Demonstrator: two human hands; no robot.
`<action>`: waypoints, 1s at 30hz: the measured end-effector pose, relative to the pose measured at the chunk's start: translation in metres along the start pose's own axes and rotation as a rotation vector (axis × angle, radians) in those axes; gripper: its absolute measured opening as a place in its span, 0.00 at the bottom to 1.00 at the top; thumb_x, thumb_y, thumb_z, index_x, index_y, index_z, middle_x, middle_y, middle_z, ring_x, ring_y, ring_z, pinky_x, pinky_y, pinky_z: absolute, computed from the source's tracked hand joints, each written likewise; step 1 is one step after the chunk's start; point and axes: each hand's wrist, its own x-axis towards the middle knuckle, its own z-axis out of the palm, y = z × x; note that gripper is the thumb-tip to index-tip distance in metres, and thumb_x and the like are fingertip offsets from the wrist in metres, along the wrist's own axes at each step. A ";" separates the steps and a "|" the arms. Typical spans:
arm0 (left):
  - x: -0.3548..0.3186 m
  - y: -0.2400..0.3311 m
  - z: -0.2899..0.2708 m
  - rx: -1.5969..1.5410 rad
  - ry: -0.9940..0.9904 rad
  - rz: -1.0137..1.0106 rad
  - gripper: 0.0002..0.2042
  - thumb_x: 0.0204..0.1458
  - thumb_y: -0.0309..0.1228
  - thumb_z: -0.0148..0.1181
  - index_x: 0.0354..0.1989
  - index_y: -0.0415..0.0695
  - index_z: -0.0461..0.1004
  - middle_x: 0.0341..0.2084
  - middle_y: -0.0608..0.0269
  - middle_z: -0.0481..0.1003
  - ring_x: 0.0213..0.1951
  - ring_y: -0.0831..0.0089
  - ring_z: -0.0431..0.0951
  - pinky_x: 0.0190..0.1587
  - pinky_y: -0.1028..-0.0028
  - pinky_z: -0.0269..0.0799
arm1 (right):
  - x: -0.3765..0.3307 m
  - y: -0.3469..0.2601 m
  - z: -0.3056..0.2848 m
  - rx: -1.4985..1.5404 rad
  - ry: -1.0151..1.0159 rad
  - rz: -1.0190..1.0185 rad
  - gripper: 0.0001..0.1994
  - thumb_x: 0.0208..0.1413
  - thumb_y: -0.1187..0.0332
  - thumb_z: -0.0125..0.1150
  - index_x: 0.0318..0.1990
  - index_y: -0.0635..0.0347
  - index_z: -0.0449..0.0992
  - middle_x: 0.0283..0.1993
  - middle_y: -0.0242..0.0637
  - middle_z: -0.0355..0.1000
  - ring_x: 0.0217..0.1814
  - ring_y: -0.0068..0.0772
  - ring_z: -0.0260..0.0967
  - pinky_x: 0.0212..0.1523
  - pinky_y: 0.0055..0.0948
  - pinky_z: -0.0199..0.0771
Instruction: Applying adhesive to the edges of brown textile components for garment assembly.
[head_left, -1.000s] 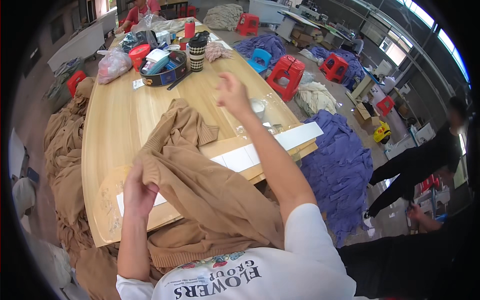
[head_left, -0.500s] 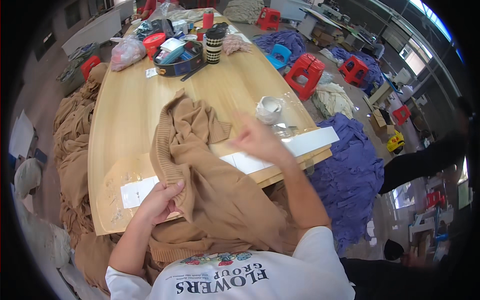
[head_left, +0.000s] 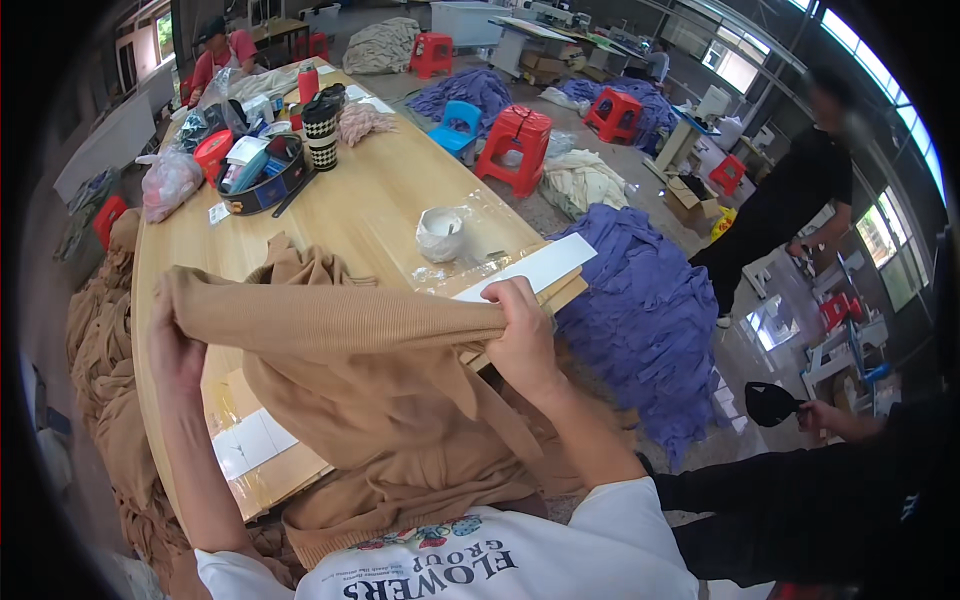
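Tabletop (head_left: 385, 205) is covered at its near edge by the brown garment (head_left: 310, 400), whose ribbed band (head_left: 340, 316) is stretched left to right, one end gripped by the left hand (head_left: 178, 345), fingers partly hidden, the other by the right hand (head_left: 521, 338), seen empty in the earlier frame.

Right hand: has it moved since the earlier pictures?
Yes: against the white bowl on the table, the right hand has come toward the person and rightward; it now grips the brown garment.
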 end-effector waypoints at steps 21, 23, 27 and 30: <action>0.001 -0.130 0.031 2.018 -0.490 0.438 0.18 0.36 0.24 0.53 0.40 0.37 0.63 0.27 0.43 0.72 0.32 0.47 0.73 0.33 0.58 0.69 | 0.020 0.000 -0.013 -0.228 -0.038 -0.241 0.21 0.42 0.78 0.46 0.48 0.62 0.63 0.31 0.53 0.67 0.28 0.50 0.68 0.28 0.42 0.69; 0.046 -0.100 0.028 1.759 -0.172 0.331 0.16 0.41 0.25 0.52 0.41 0.37 0.65 0.31 0.42 0.72 0.35 0.46 0.73 0.35 0.59 0.68 | 0.053 -0.003 -0.003 -0.365 -0.078 -0.260 0.26 0.43 0.75 0.46 0.56 0.63 0.57 0.27 0.52 0.69 0.24 0.49 0.69 0.25 0.44 0.69; 0.119 -0.001 0.049 1.265 0.277 1.002 0.12 0.43 0.32 0.53 0.34 0.39 0.72 0.28 0.50 0.75 0.33 0.61 0.76 0.36 0.68 0.69 | 0.121 -0.033 0.005 -0.346 -0.032 -0.166 0.27 0.44 0.70 0.48 0.57 0.56 0.58 0.24 0.54 0.70 0.28 0.54 0.70 0.31 0.49 0.68; 0.139 0.045 0.032 1.104 0.164 0.940 0.10 0.45 0.34 0.57 0.31 0.39 0.74 0.25 0.59 0.76 0.30 0.74 0.75 0.34 0.74 0.69 | 0.152 -0.034 0.033 -0.045 0.000 -0.220 0.29 0.47 0.72 0.49 0.60 0.57 0.53 0.25 0.48 0.72 0.20 0.36 0.70 0.22 0.34 0.69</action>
